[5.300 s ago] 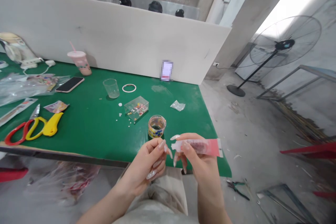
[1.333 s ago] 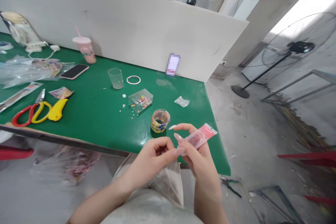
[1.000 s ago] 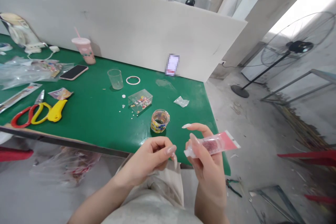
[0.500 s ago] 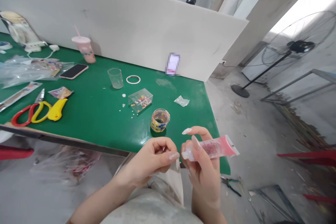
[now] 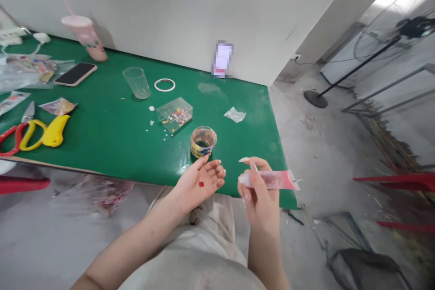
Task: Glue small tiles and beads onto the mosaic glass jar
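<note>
My left hand [image 5: 200,181] lies palm up near the table's front edge, its fingers loosely stretched. On its palm rests a small red square piece [image 5: 201,184]. My right hand [image 5: 260,190] is closed around a pink squeeze tube [image 5: 274,180], whose white nozzle end points left toward my other hand. Just beyond my left fingertips stands a small clear cup [image 5: 203,141] with yellow, blue and orange mosaic squares round its side. Behind it a clear plastic box [image 5: 175,115] holds many small coloured pieces.
On the green table [image 5: 112,131] stand a clear tumbler [image 5: 137,83], a white ring [image 5: 165,85] and a small plastic packet [image 5: 234,115]. Scissors [image 5: 34,133], a dark phone [image 5: 76,74] and a pink drink cup [image 5: 85,38] are at left. A lit phone [image 5: 222,59] leans on the white partition [image 5: 163,13].
My left hand has turned from curled fingers to an open palm, showing the red piece. My right hand still grips the tube. The view has tilted down.
</note>
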`<action>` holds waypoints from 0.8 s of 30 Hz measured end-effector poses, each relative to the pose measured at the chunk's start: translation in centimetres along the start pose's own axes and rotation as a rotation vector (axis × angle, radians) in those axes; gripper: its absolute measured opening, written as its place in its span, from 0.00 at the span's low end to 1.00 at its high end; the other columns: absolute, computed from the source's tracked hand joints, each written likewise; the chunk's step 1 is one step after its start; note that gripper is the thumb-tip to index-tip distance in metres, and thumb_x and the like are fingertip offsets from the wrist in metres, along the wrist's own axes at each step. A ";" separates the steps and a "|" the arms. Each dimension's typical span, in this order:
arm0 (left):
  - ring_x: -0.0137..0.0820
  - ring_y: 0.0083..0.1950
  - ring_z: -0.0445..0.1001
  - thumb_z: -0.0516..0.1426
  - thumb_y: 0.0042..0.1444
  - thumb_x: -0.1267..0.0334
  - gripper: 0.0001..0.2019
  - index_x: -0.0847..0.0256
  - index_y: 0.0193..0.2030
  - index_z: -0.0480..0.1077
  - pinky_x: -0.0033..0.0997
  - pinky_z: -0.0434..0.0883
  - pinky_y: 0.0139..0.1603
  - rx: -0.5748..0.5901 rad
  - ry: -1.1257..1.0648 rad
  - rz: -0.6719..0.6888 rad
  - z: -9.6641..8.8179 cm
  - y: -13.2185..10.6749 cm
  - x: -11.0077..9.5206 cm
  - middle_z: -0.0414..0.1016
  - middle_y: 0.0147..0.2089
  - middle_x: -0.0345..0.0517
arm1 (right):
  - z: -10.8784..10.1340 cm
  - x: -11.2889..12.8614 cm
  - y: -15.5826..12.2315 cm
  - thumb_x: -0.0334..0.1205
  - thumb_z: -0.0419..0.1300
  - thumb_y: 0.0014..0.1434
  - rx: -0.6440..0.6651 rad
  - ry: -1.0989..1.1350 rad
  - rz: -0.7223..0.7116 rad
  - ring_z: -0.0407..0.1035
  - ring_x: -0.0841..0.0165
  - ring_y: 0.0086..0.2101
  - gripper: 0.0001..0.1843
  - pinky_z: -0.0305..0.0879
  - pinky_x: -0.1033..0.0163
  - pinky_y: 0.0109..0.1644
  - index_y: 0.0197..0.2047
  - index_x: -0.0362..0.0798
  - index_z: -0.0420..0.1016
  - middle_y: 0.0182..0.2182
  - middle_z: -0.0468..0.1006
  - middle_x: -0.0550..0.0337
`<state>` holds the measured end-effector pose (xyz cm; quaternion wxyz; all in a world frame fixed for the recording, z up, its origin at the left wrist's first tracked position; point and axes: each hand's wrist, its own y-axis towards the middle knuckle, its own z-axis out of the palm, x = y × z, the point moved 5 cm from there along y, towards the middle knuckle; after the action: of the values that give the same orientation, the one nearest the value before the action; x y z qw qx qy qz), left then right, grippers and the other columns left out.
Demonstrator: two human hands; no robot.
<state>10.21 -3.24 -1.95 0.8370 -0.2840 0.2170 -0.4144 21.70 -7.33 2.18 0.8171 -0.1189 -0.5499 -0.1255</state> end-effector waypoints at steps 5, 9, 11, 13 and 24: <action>0.38 0.42 0.79 0.44 0.68 0.56 0.19 0.70 0.44 0.69 0.34 0.75 0.41 0.010 -0.055 -0.041 1.1 0.6 0.6 0.77 0.41 0.58 | -0.3 0.4 0.1 0.45 0.55 0.66 0.238 -0.368 -0.090 0.67 0.75 0.19 0.11 0.64 0.71 0.23 0.41 0.53 0.79 0.20 0.77 0.64; 0.39 0.48 0.78 0.46 0.67 0.53 0.20 0.68 0.50 0.68 0.34 0.72 0.46 -0.017 -0.036 -0.045 1.7 0.6 0.7 0.75 0.51 0.60 | 0.8 0.9 0.3 0.34 0.64 0.58 0.365 -0.665 -0.340 0.74 0.68 0.34 0.07 0.72 0.61 0.43 0.41 0.54 0.77 0.35 0.82 0.60; 0.39 0.48 0.77 0.46 0.67 0.53 0.20 0.67 0.51 0.68 0.36 0.71 0.49 -0.040 -0.010 -0.038 1.7 0.6 0.8 0.75 0.53 0.60 | 1.3 0.8 0.3 0.31 0.64 0.57 0.403 -0.750 -0.442 0.74 0.67 0.35 0.11 0.71 0.59 0.44 0.43 0.53 0.75 0.35 0.82 0.61; 0.40 0.51 0.77 0.47 0.66 0.53 0.20 0.67 0.52 0.68 0.37 0.70 0.52 -0.047 -0.005 -0.030 1.8 0.6 0.8 0.74 0.54 0.60 | 1.5 0.2 0.2 0.29 0.62 0.58 0.433 -0.792 -0.495 0.73 0.67 0.36 0.12 0.71 0.60 0.43 0.44 0.53 0.73 0.35 0.82 0.61; 0.43 0.57 0.73 0.48 0.66 0.53 0.19 0.68 0.53 0.66 0.41 0.66 0.59 -0.033 -0.032 -0.050 1.9 0.6 1.2 0.73 0.55 0.62 | 0.4 -0.8 0.1 0.29 0.58 0.62 0.459 -0.748 -0.451 0.75 0.68 0.39 0.13 0.72 0.62 0.43 0.47 0.54 0.73 0.39 0.82 0.60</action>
<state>12.33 -3.34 -1.05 0.8250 -0.3098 0.2034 -0.4268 21.06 -7.01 1.57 0.5214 0.1494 -0.8310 -0.1237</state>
